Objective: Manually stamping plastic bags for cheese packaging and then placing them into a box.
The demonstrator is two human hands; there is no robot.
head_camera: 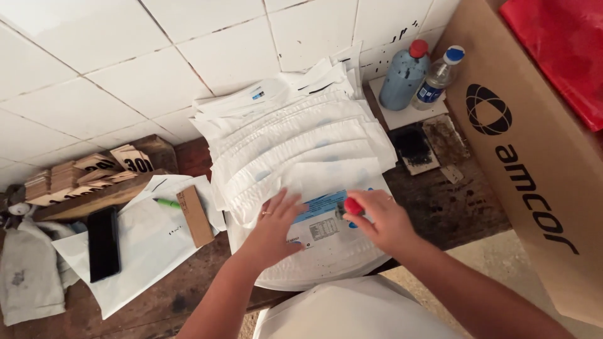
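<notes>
Head view: left hand (274,226) lies flat, fingers spread, on a soft, light bag (326,242); right hand (380,220) pinches a red stamp (353,206); bag likely best gripped at edges

bags (295,135): white, blue print
stamp (353,206): red
marker (167,203): green
phone (103,243): black
bottle (403,76): blue-grey, red cap
box (534,182): brown, black logo
tiles (94,69): white
cloth (562,50): red, upper right

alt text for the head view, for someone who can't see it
Two bare hands work on a fanned stack of white bags on a wooden table: the left hand presses flat on the top bag, the right hand grips a small red-topped object over its blue label. Two bottles stand behind.
</notes>
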